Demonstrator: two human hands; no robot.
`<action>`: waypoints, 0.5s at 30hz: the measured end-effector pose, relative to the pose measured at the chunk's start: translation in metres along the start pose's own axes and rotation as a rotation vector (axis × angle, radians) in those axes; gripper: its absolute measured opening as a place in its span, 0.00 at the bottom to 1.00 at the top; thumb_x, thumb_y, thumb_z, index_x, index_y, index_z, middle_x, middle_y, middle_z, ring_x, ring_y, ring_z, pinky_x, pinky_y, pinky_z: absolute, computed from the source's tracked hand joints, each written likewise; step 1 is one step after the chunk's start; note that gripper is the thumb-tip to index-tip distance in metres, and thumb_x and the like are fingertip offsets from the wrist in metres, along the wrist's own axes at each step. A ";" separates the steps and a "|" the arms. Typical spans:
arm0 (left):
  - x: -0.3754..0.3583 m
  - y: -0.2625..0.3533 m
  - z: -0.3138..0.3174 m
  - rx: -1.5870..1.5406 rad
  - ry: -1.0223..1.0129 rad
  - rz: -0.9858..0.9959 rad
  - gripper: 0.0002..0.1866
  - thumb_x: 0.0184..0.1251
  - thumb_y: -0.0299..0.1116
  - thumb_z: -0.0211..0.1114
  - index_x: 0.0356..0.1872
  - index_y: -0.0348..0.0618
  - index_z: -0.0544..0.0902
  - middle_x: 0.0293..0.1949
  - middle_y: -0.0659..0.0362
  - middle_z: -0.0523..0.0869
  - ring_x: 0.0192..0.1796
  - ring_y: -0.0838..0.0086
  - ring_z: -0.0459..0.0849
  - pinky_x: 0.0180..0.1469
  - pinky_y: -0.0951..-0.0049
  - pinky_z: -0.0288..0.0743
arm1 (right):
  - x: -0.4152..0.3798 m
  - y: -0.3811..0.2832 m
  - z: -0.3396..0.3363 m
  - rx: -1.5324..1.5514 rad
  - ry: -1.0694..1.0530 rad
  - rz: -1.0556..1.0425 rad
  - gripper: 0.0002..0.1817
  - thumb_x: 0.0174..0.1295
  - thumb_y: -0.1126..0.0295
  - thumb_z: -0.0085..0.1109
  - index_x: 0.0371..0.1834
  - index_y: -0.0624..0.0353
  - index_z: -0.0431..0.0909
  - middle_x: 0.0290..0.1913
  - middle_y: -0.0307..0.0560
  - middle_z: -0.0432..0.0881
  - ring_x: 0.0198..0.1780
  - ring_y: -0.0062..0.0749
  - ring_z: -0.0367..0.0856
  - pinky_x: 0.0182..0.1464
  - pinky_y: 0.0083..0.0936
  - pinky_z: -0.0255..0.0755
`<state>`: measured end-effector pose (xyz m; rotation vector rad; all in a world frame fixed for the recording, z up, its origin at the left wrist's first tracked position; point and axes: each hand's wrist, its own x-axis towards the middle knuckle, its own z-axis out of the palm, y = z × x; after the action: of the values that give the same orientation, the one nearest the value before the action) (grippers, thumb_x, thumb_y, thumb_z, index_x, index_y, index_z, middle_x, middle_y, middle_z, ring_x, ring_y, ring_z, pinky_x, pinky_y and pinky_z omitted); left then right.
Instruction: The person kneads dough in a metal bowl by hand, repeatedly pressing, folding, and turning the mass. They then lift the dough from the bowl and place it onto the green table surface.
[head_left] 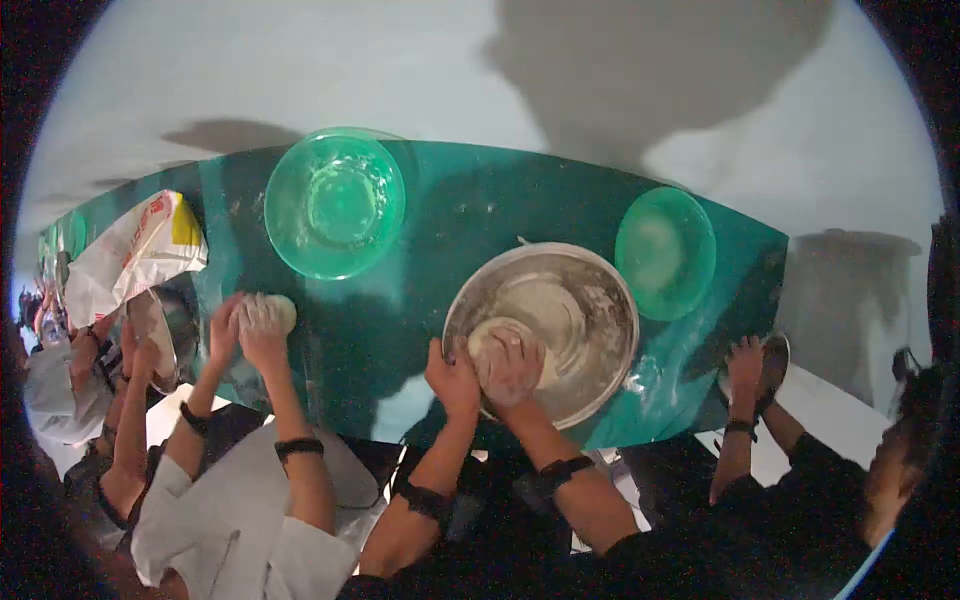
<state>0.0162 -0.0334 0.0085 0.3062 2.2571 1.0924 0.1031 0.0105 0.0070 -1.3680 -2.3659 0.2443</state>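
In the middle of the head view, a wide metal bowl (600,385) stands on the green table, its inside smeared with flour. A pale lump of dough (487,342) lies against the near left part of its inner wall. My left hand (455,378) is closed at the bowl's near left rim. Inside the bowl, my right hand (512,365) bears down on the dough with its fingers bent over it. The palm and the underside of the dough are hidden.
Green plastic bowls stand behind, one at the left (335,205) and one at the right (665,255). On my left, a co-worker's hands (255,325) press dough on the green table (450,200). A person on my right handles another bowl (772,370). A printed bag (135,255) lies far left.
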 end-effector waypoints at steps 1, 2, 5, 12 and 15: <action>0.008 0.001 0.005 0.033 0.011 -0.022 0.10 0.70 0.29 0.67 0.43 0.31 0.81 0.32 0.42 0.87 0.33 0.58 0.85 0.40 0.59 0.77 | 0.010 -0.001 0.002 0.038 0.026 -0.002 0.11 0.57 0.64 0.60 0.41 0.53 0.83 0.50 0.49 0.84 0.52 0.48 0.82 0.56 0.49 0.73; 0.009 0.000 0.007 0.039 0.016 -0.005 0.10 0.71 0.30 0.67 0.44 0.31 0.82 0.33 0.42 0.87 0.33 0.57 0.86 0.40 0.59 0.77 | 0.015 0.000 0.002 0.070 0.047 0.001 0.11 0.56 0.64 0.60 0.40 0.53 0.83 0.51 0.48 0.84 0.53 0.46 0.82 0.56 0.48 0.73; 0.003 0.028 0.004 0.071 0.026 0.008 0.12 0.71 0.31 0.67 0.46 0.29 0.82 0.34 0.41 0.89 0.35 0.56 0.89 0.41 0.58 0.79 | 0.023 0.018 0.017 0.118 0.030 -0.078 0.12 0.54 0.65 0.60 0.40 0.54 0.83 0.48 0.46 0.85 0.52 0.46 0.84 0.55 0.48 0.75; 0.000 0.019 0.001 0.137 -0.033 -0.067 0.16 0.72 0.32 0.67 0.48 0.25 0.80 0.36 0.38 0.89 0.35 0.58 0.90 0.41 0.60 0.79 | 0.043 0.056 0.047 0.042 0.044 -0.042 0.15 0.59 0.68 0.67 0.49 0.52 0.78 0.46 0.50 0.84 0.50 0.50 0.84 0.51 0.49 0.80; 0.005 0.009 -0.001 0.099 -0.071 0.011 0.19 0.72 0.33 0.67 0.52 0.24 0.80 0.37 0.37 0.88 0.36 0.57 0.89 0.40 0.61 0.78 | 0.065 0.066 0.061 -0.005 0.034 0.146 0.12 0.61 0.70 0.66 0.47 0.56 0.79 0.44 0.53 0.83 0.48 0.52 0.84 0.48 0.46 0.80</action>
<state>0.0112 -0.0265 0.0136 0.3925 2.2528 0.9625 0.1012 0.1033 -0.0544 -1.5368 -2.2431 0.2535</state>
